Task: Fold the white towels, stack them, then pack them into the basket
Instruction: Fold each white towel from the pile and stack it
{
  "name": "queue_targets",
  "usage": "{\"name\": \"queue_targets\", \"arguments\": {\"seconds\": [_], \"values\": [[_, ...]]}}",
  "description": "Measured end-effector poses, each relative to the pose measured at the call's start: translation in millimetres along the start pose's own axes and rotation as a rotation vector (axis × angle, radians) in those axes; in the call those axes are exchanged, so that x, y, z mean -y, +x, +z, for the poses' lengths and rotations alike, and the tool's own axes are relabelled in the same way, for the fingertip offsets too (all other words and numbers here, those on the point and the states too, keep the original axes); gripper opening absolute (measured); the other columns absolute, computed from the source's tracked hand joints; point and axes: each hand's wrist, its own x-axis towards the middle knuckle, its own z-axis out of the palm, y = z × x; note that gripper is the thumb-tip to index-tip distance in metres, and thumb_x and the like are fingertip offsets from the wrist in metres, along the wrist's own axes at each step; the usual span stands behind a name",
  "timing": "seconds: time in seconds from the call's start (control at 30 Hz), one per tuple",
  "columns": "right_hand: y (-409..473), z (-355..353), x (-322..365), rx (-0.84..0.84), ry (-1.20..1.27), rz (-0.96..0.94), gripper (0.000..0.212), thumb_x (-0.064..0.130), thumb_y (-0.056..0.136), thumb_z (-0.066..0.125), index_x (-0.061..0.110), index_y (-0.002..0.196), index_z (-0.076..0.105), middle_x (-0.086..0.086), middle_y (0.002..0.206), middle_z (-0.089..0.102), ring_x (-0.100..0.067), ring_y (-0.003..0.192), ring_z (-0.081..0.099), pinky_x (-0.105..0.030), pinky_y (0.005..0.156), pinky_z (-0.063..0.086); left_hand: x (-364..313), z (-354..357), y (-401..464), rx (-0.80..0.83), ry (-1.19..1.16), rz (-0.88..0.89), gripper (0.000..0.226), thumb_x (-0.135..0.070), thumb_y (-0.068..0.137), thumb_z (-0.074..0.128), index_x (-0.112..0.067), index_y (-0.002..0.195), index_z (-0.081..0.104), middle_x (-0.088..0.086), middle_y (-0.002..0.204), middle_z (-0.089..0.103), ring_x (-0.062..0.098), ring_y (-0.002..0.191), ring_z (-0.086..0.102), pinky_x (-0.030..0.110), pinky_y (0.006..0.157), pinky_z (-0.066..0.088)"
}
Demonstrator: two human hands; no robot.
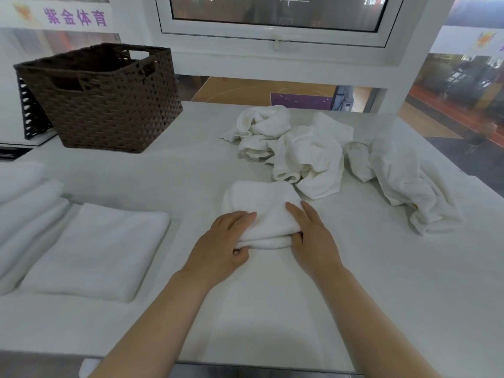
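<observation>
Two hands are on one folded towel (263,211) at the middle of the white table (381,282), and both are mine. My forearms come up from the near edge and angle in toward each other, so the hands meet the towel from either side of its near end. My left hand (221,246) lies palm down with the fingers (245,215) stretched over the top layer at the near left corner, while the thumb is tucked under the stacked edges, pinching them. My right hand (311,236) mirrors it: fingers laid flat along the towel's right side, pointing away from me, thumb curled in against the fold at the near right corner, so the layers are pinched there too.

The towel's long axis runs away from me, leaning slightly left, with its rounded far end toward the window (275,15) and its thick layered edge nearest me, between my thumbs.

Just beyond it lies a heap of crumpled towels (308,151), touching or almost touching its far right corner; another rumpled towel (403,175) sprawls farther right. A flat folded towel (95,249) lies well apart on my left, beside more folded ones (30,203) at the left edge. The brown woven basket (103,96) stands at the far left of the table.
</observation>
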Motion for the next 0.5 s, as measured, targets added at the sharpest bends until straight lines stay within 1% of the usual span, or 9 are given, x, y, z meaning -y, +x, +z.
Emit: {"name": "queue_targets", "arguments": {"seconds": [0.07, 0.13, 0.2, 0.23, 0.27, 0.33, 0.4, 0.43, 0.5], "values": [[-5.9, -4.2, 1.0, -0.022, 0.077, -0.038, 0.055, 0.011, 0.093, 0.049, 0.034, 0.143, 0.046, 0.007, 0.161, 0.024, -0.011, 0.117, 0.051, -0.019, 0.083, 0.040, -1.8, 0.1, 0.0, -0.021, 0.034, -0.032, 0.063, -0.018, 0.087, 0.057, -0.034, 0.145, 0.040, -0.019, 0.146, 0.037, 0.002, 0.135, 0.029, 0.016, 0.083, 0.042], [-10.2, -7.2, 2.6, -0.063, 0.173, -0.067, 0.048, 0.011, 0.091, 0.055, 0.033, 0.134, 0.056, 0.012, 0.156, 0.031, 0.000, 0.102, 0.051, -0.009, 0.076, 0.038, -2.7, -0.6, -1.8, -0.067, 0.081, -0.054, 0.057, -0.015, 0.085, 0.055, -0.030, 0.140, 0.047, -0.016, 0.141, 0.042, 0.008, 0.129, 0.035, 0.021, 0.083, 0.046], [-14.3, -9.2, 6.9, -0.101, 0.325, -0.073, 0.038, 0.011, 0.089, 0.059, 0.030, 0.122, 0.063, 0.011, 0.148, 0.042, 0.011, 0.104, 0.048, -0.001, 0.082, 0.035, -4.7, -1.7, -6.7, -0.142, 0.101, -0.070, 0.049, -0.015, 0.085, 0.055, -0.028, 0.132, 0.053, -0.015, 0.134, 0.048, 0.012, 0.121, 0.041, 0.028, 0.075, 0.051], [-16.9, -10.1, 9.0, -0.121, 0.402, -0.054, 0.033, 0.013, 0.087, 0.058, 0.032, 0.114, 0.065, 0.011, 0.144, 0.046, 0.016, 0.109, 0.047, -0.001, 0.087, 0.034, -5.7, -2.9, -9.7, -0.175, 0.082, -0.085, 0.044, -0.014, 0.086, 0.055, -0.029, 0.128, 0.054, -0.016, 0.130, 0.049, 0.011, 0.118, 0.041, 0.029, 0.070, 0.052], [-20.1, -11.3, 11.2, -0.134, 0.469, -0.019, 0.030, 0.017, 0.083, 0.056, 0.034, 0.106, 0.064, 0.012, 0.140, 0.048, 0.017, 0.113, 0.046, -0.004, 0.091, 0.033, -6.1, -3.8, -12.2, -0.193, 0.041, -0.097, 0.040, -0.014, 0.087, 0.054, -0.030, 0.124, 0.055, -0.019, 0.126, 0.049, 0.008, 0.115, 0.040, 0.029, 0.068, 0.052], [-26.7, -13.5, 13.0, -0.100, 0.593, 0.072, 0.030, 0.020, 0.076, 0.050, 0.035, 0.097, 0.065, 0.017, 0.136, 0.051, 0.009, 0.122, 0.047, -0.018, 0.095, 0.038, -7.4, -6.4, -16.4, -0.192, -0.090, -0.088, 0.035, -0.011, 0.087, 0.053, -0.031, 0.116, 0.055, -0.022, 0.118, 0.047, 0.005, 0.110, 0.043, 0.024, 0.073, 0.048], [-31.2, -16.7, 14.7, -0.042, 0.768, 0.135, 0.026, 0.021, 0.078, 0.049, 0.024, 0.094, 0.070, 0.013, 0.133, 0.057, 0.004, 0.126, 0.048, -0.026, 0.094, 0.041, -10.2, -11.2, -18.7, -0.180, -0.275, -0.094, 0.035, -0.005, 0.084, 0.052, -0.029, 0.109, 0.057, -0.020, 0.111, 0.048, 0.005, 0.105, 0.048, 0.018, 0.079, 0.044], [-32.3, -18.8, 17.2, -0.029, 0.852, 0.172, 0.023, 0.023, 0.083, 0.050, 0.016, 0.091, 0.071, 0.010, 0.126, 0.061, 0.003, 0.121, 0.052, -0.027, 0.092, 0.042, -12.0, -14.5, -20.3, -0.175, -0.375, -0.115, 0.037, -0.001, 0.082, 0.051, -0.028, 0.105, 0.058, -0.017, 0.109, 0.049, 0.007, 0.104, 0.051, 0.015, 0.079, 0.043], [-32.1, -22.0, 24.3, -0.033, 0.921, 0.282, 0.029, 0.027, 0.094, 0.054, 0.003, 0.087, 0.068, 0.005, 0.100, 0.067, -0.006, 0.094, 0.061, -0.030, 0.080, 0.042, -16.3, -21.7, -25.1, -0.166, -0.567, -0.183, 0.035, 0.000, 0.077, 0.049, -0.027, 0.097, 0.060, -0.012, 0.107, 0.052, 0.007, 0.100, 0.054, 0.012, 0.076, 0.042]]}}
